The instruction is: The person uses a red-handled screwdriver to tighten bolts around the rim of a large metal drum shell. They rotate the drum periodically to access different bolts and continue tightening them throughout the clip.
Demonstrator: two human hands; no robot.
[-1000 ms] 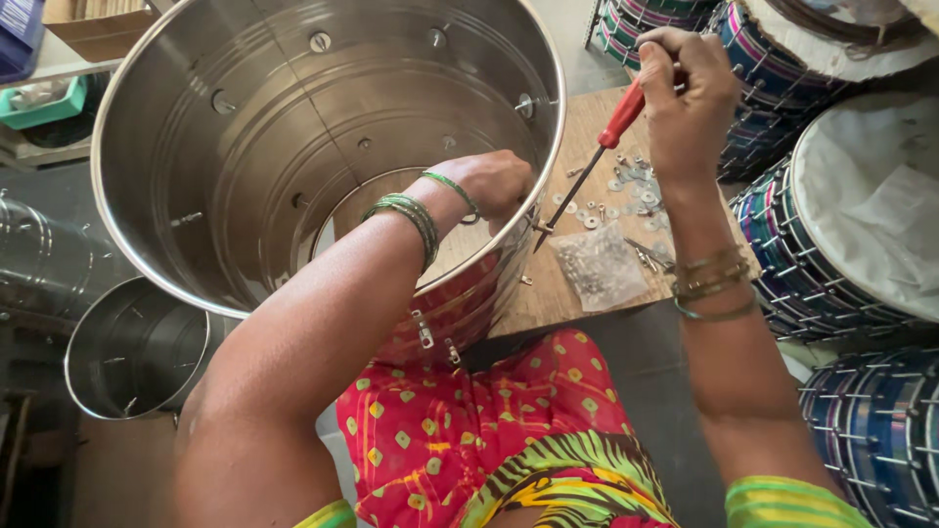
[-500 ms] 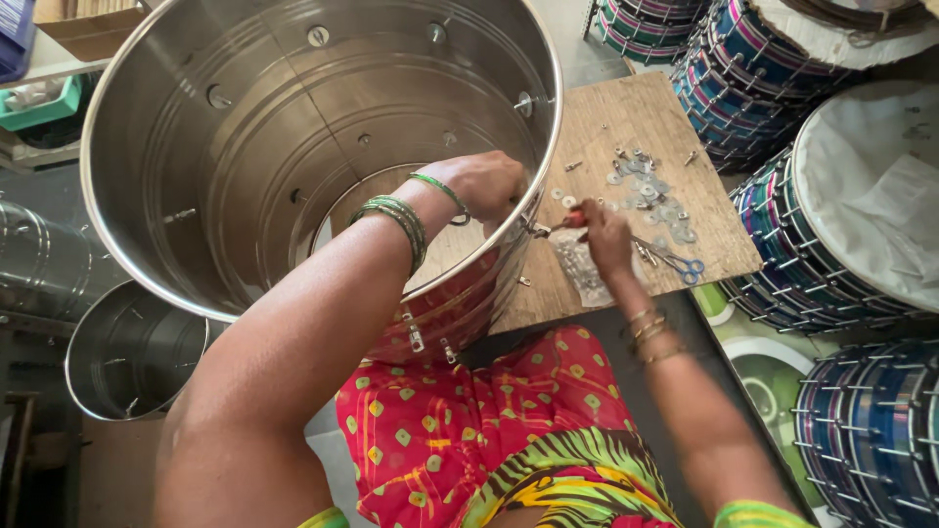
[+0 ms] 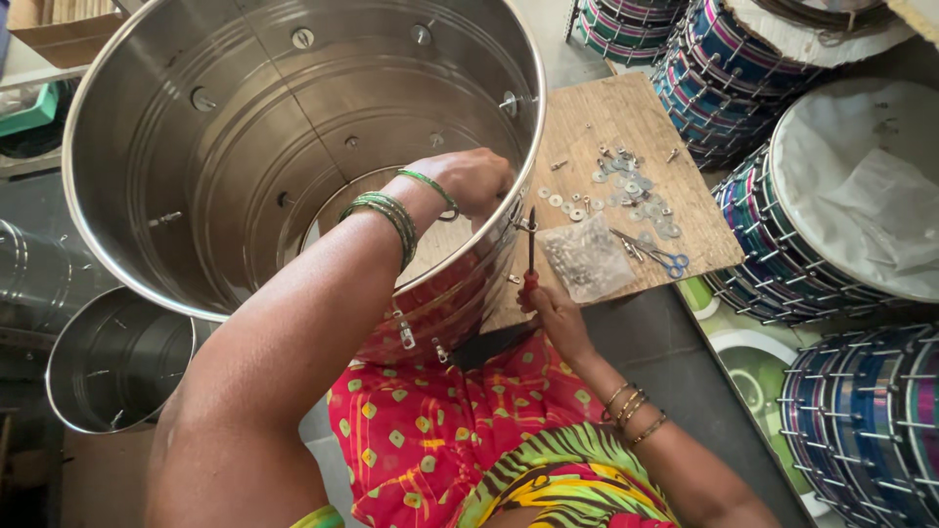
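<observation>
Since the earlier frame, right hand (image 3: 556,311) has been lowered; red-handled screwdriver (image 3: 531,256) gripped upright at steel drum shell (image 3: 245,147); left hand (image 3: 474,181) closed inside rim.

Dark grey floor (image 3: 675,362), daylight from above. Wooden board (image 3: 626,117) w/ scattered washers. Stacked striped drums (image 3: 861,411) at right, a smaller steel shell (image 3: 108,362) lower left, cardboard box (image 3: 59,29) top left.
</observation>
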